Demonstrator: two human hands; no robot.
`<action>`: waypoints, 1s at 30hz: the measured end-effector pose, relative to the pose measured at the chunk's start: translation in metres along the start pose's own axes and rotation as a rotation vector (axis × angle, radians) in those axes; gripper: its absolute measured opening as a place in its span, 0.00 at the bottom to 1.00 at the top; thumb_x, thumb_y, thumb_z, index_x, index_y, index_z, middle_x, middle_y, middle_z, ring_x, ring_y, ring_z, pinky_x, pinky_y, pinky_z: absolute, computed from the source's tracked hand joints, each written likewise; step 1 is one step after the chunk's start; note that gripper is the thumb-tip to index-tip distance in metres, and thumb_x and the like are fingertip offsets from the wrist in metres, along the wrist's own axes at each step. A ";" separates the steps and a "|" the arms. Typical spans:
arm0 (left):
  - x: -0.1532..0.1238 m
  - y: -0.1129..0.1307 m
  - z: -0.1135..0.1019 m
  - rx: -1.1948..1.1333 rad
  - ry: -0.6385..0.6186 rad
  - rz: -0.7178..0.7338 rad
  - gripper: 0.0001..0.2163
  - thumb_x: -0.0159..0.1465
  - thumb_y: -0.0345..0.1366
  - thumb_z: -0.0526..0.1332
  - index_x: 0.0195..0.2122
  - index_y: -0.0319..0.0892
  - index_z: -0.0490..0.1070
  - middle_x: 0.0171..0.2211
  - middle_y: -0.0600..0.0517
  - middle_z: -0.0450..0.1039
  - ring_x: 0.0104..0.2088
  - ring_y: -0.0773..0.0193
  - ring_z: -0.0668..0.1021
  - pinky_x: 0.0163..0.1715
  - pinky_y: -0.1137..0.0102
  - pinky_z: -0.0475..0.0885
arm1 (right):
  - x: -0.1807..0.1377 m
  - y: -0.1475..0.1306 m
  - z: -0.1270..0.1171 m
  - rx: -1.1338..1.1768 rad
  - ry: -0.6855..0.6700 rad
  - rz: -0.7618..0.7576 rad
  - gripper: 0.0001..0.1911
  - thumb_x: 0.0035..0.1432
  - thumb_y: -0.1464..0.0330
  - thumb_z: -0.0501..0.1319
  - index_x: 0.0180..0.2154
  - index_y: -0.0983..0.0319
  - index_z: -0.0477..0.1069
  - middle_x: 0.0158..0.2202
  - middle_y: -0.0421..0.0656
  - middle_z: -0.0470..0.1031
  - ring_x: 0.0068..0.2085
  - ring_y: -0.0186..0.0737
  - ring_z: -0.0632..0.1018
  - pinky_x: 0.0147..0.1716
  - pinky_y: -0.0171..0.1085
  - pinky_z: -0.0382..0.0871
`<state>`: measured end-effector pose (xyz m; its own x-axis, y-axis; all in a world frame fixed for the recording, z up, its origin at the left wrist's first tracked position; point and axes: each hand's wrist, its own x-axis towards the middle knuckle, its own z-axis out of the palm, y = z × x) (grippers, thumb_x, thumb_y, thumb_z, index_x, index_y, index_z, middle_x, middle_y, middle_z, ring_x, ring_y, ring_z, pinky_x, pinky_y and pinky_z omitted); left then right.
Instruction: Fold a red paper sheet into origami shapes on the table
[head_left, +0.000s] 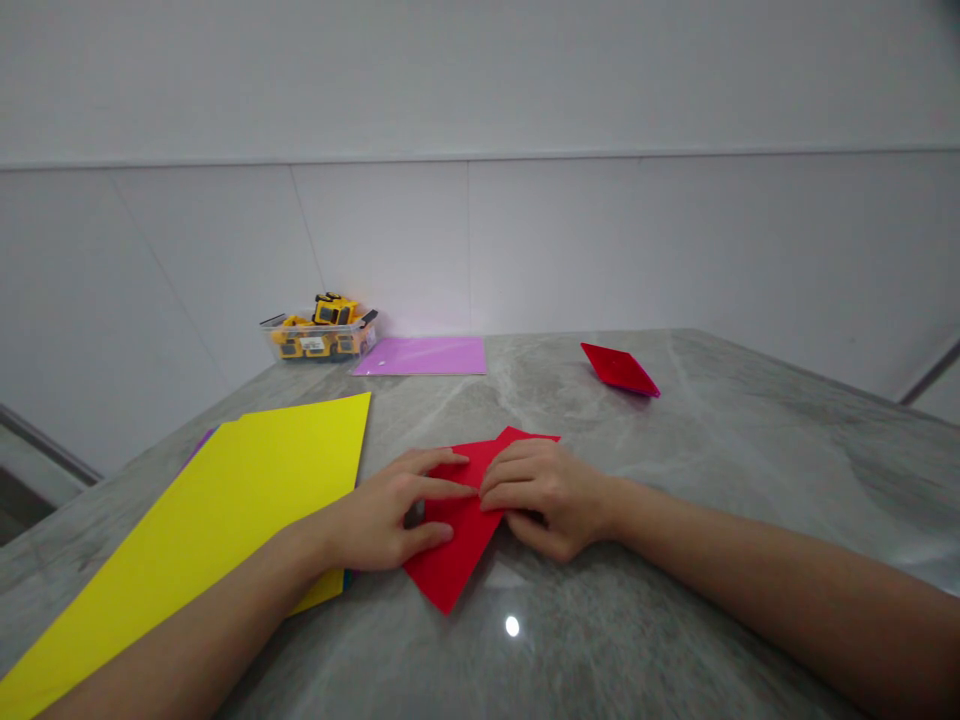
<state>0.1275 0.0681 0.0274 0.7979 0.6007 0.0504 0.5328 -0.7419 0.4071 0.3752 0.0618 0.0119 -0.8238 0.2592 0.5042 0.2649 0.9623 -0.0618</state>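
A sheet of red paper [459,545], partly folded, lies on the grey marbled table in front of me. My left hand [397,508] rests on its left part with fingers spread and pressing flat. At the right side of the sheet, my right hand [546,495] has its fingers drawn together over a folded edge, thumb tucked low beside it. Both index fingertips nearly meet at the middle of the paper. A corner of the red paper sticks out above my right hand; part of the fold is hidden under the fingers.
Large yellow sheets [277,460] lie at left under my left forearm, with purple edges below. Toward the wall stand a clear plastic box [360,338] of yellow toy vehicles [334,310] and a pink-purple pack [431,356]. A folded red paper piece [619,369] sits at back right.
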 end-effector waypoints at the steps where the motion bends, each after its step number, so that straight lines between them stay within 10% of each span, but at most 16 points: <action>1: 0.000 0.000 0.000 -0.012 0.000 0.001 0.20 0.61 0.36 0.61 0.56 0.53 0.69 0.63 0.48 0.59 0.62 0.51 0.62 0.60 0.54 0.56 | 0.000 0.000 0.000 -0.002 -0.018 -0.005 0.10 0.56 0.74 0.54 0.37 0.62 0.73 0.34 0.45 0.79 0.38 0.40 0.78 0.39 0.38 0.71; 13: 0.004 0.020 0.004 -0.273 0.385 0.035 0.13 0.67 0.41 0.55 0.45 0.44 0.75 0.43 0.51 0.77 0.42 0.62 0.77 0.44 0.69 0.69 | 0.000 0.008 0.009 -0.375 0.263 0.176 0.14 0.65 0.68 0.53 0.29 0.64 0.71 0.23 0.41 0.75 0.24 0.34 0.74 0.26 0.33 0.63; 24: 0.007 -0.021 -0.001 0.160 0.484 -0.199 0.12 0.63 0.30 0.55 0.40 0.44 0.79 0.38 0.49 0.81 0.37 0.59 0.80 0.40 0.68 0.71 | -0.005 0.026 0.010 -0.388 0.070 0.613 0.12 0.65 0.65 0.56 0.36 0.61 0.77 0.34 0.45 0.80 0.35 0.41 0.79 0.36 0.37 0.67; 30: 0.008 -0.023 0.001 0.102 0.440 -0.165 0.14 0.62 0.26 0.54 0.39 0.44 0.79 0.35 0.50 0.81 0.34 0.62 0.80 0.35 0.72 0.71 | -0.002 0.028 0.009 -0.278 -0.008 0.433 0.13 0.64 0.67 0.57 0.48 0.61 0.73 0.48 0.47 0.77 0.51 0.44 0.74 0.51 0.45 0.62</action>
<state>0.1221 0.0896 0.0177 0.5171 0.7656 0.3827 0.6846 -0.6383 0.3519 0.3797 0.0894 0.0017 -0.6125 0.6308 0.4764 0.7052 0.7083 -0.0313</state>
